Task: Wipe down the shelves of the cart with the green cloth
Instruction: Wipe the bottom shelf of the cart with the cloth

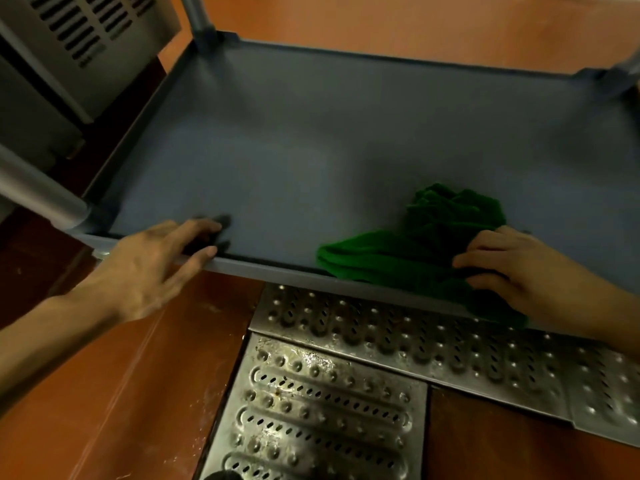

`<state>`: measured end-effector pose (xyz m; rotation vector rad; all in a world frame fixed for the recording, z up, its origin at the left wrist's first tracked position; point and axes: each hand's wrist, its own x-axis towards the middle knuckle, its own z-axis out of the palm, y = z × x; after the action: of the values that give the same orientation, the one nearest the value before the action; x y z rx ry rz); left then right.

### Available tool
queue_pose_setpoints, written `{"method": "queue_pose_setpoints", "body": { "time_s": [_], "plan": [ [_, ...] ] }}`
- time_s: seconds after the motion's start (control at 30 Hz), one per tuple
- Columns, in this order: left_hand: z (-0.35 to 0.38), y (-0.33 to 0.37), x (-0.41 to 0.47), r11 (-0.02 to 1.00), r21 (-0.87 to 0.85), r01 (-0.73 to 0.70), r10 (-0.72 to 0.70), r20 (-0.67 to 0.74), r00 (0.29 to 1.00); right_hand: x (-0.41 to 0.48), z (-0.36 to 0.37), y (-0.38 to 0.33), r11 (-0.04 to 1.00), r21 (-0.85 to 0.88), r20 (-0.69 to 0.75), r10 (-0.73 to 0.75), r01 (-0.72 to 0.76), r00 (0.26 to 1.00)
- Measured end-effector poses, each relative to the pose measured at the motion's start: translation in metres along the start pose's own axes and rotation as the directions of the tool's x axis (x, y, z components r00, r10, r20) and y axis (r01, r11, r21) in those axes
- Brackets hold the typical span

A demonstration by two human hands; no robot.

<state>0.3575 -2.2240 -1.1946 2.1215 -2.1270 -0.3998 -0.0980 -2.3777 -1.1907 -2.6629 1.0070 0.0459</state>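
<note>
A grey-blue cart shelf (311, 140) with a raised rim fills the upper half of the view. The green cloth (398, 251) lies bunched on the shelf's near right part and hangs over the front rim. My right hand (519, 271) grips the cloth's right side with curled fingers. My left hand (156, 265) rests on the front rim at the left, its fingers reaching over onto the shelf surface and its thumb along the rim.
Grey cart posts stand at the near left corner (38, 195), the far left corner (197, 15) and the far right corner (623, 74). A vented metal appliance (79, 39) stands at the upper left. Perforated steel drain grates (329, 403) lie in the orange tiled floor below.
</note>
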Motion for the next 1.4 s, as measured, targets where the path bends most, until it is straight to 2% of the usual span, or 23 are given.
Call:
{"method": "queue_pose_setpoints", "body": {
  "time_s": [0.17, 0.23, 0.3, 0.4, 0.43, 0.5, 0.6, 0.7, 0.83, 0.97, 1.03, 1.13, 1.4],
  "plan": [
    [0.002, -0.006, 0.002, 0.999, -0.026, -0.019, 0.019, 0.004, 1.000, -0.053, 0.003, 0.053, 0.999, -0.004, -0.090, 0.038, -0.038, 0.995],
    [0.000, -0.011, 0.004, 0.999, -0.042, -0.004, 0.005, 0.016, 1.000, -0.065, 0.011, 0.065, 0.994, 0.030, -0.149, 0.106, -0.103, 0.983],
    [-0.001, -0.018, 0.008, 1.000, 0.025, 0.008, -0.008, 0.006, 1.000, -0.066, 0.017, 0.072, 0.979, 0.011, -0.196, 0.203, -0.205, 0.959],
    [-0.008, -0.036, 0.018, 0.977, 0.122, 0.176, -0.175, -0.023, 0.984, -0.054, 0.016, 0.079, 0.940, 0.042, -0.185, 0.340, -0.338, 0.922],
    [-0.011, -0.044, 0.023, 0.956, 0.162, 0.243, -0.241, -0.034, 0.970, -0.049, 0.016, 0.080, 0.939, 0.047, -0.152, 0.344, -0.341, 0.927],
    [-0.016, -0.062, 0.034, 0.892, 0.241, 0.382, -0.375, -0.079, 0.924, -0.043, 0.019, 0.087, 0.966, 0.010, -0.134, 0.258, -0.259, 0.957],
    [-0.016, -0.072, 0.055, 0.744, 0.433, 0.509, -0.538, -0.062, 0.840, -0.041, 0.023, 0.091, 0.975, 0.008, -0.129, 0.222, -0.223, 0.966],
    [-0.011, -0.067, 0.068, 0.612, 0.456, 0.646, -0.691, -0.091, 0.718, -0.042, 0.030, 0.090, 0.983, -0.066, -0.149, 0.160, -0.171, 0.976],
    [-0.004, -0.067, 0.077, 0.580, 0.450, 0.679, -0.737, -0.065, 0.672, -0.039, 0.030, 0.082, 0.989, -0.006, -0.175, 0.146, -0.149, 0.974],
    [-0.018, -0.070, 0.088, 0.585, 0.266, 0.766, -0.767, -0.127, 0.629, -0.028, 0.030, 0.057, 0.989, 0.087, -0.225, 0.136, -0.119, 0.965],
    [-0.025, -0.075, 0.090, 0.600, 0.223, 0.768, -0.759, -0.146, 0.635, -0.018, 0.030, 0.041, 0.985, 0.135, -0.242, 0.135, -0.105, 0.961],
    [-0.026, -0.077, 0.086, 0.600, 0.251, 0.759, -0.744, -0.172, 0.645, 0.005, 0.028, 0.016, 0.980, 0.178, -0.260, 0.129, -0.084, 0.957],
    [-0.025, -0.069, 0.079, 0.635, 0.285, 0.718, -0.711, -0.150, 0.687, 0.079, 0.030, -0.034, 0.980, 0.177, -0.238, 0.131, -0.090, 0.962]
  ]
}}
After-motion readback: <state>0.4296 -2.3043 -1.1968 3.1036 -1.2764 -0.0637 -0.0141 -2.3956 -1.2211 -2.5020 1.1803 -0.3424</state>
